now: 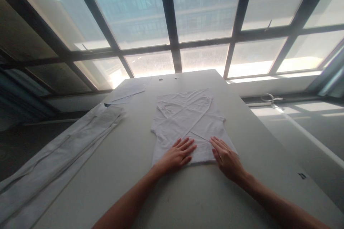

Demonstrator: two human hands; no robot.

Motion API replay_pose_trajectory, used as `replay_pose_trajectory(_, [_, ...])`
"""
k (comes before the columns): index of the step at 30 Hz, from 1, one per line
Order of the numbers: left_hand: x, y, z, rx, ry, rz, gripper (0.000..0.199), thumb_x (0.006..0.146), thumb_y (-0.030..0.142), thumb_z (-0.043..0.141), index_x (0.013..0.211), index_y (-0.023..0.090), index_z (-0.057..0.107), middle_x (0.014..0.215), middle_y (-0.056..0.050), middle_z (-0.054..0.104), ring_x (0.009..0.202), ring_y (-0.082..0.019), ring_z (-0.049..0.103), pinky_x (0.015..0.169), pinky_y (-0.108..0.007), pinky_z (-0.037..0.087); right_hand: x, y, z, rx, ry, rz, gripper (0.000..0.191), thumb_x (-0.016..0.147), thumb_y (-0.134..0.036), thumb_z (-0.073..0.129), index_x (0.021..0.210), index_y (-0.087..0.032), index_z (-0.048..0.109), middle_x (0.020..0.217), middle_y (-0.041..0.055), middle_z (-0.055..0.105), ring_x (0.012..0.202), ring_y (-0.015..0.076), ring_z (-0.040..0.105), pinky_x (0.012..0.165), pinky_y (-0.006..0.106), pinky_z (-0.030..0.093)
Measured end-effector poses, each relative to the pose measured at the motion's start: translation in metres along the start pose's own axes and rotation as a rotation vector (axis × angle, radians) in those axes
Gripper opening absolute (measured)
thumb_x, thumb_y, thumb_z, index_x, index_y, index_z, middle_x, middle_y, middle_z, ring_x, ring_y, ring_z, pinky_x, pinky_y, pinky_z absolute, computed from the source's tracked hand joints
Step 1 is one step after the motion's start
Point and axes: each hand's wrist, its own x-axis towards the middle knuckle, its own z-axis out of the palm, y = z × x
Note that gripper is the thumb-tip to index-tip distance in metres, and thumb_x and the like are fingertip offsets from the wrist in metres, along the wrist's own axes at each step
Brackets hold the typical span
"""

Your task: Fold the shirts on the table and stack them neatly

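A white garment point(185, 114), folded into a rough rectangle with sleeve-like strips crossing over it, lies on the white table point(126, 171). My left hand point(178, 154) rests flat on its near part, fingers stretched out. On the near right part lies my right hand point(224, 157), its fingers extended and close together, palm down against the cloth. Creases run diagonally across the fabric between and beyond both hands. Neither hand grips anything.
Another long white cloth point(61, 154) is spread along the table's left edge. Behind it, at the far left corner, lie thin white sheets point(126, 93). A small dark mark point(302, 176) shows on the right side. Large windows point(204, 7) stand beyond the table.
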Motion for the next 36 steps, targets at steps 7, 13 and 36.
replay_pose_trajectory(7, [0.0,0.0,0.001,0.019,-0.004,-0.004,0.056,0.108,0.044,0.037,0.161,0.036,0.022,0.168,0.0,0.018,0.156,-0.023,0.012,0.126,-0.047,0.011,-0.007,-0.031,0.007,0.202,-0.218,-0.369,0.06,0.094,-0.006,0.04,0.153,-0.017,0.045,0.153,0.0118,0.049,0.145,0.0212,0.041,0.118,0.043,0.04])
replay_pose_trajectory(13, [0.0,0.0,0.001,0.015,-0.005,-0.005,0.056,0.108,0.044,0.038,0.161,0.036,0.022,0.168,0.0,0.018,0.155,-0.023,0.014,0.126,-0.046,0.012,-0.006,-0.037,0.007,0.161,-0.316,-0.286,0.06,0.085,-0.004,0.045,0.143,-0.012,0.057,0.148,0.0148,0.055,0.141,0.0248,0.047,0.117,0.044,0.041])
replay_pose_trajectory(36, [0.0,-0.002,0.007,0.038,-0.004,-0.01,0.055,0.109,0.046,0.034,0.161,0.037,0.02,0.168,0.001,0.018,0.155,-0.024,0.014,0.125,-0.049,0.013,0.002,0.003,-0.005,0.289,0.115,0.041,0.027,0.096,-0.017,0.048,0.11,-0.022,0.071,0.112,0.0087,0.072,0.106,0.0219,0.066,0.094,0.037,0.054])
